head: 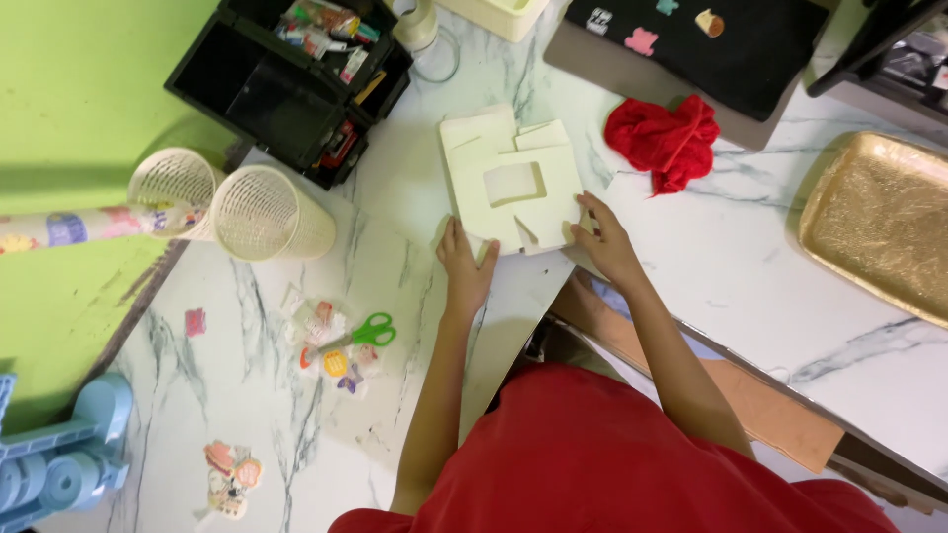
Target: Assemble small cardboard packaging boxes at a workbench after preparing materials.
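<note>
Left hand [464,265] – card box [513,183] corner hidden

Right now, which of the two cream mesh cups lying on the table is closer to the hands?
The right-hand mesh cup, the one nearer the flat cardboard box that both hands hold down. The other cup lies further left, by the green wall.

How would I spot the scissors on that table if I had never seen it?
Start at the white marble-patterned table and find the two cream mesh cups lying on their sides near its left edge. Just below them, left of the person's left hand, the scissors lie on small clear packets of stickers. Their bright green handles are the only green thing on the tabletop.
</note>
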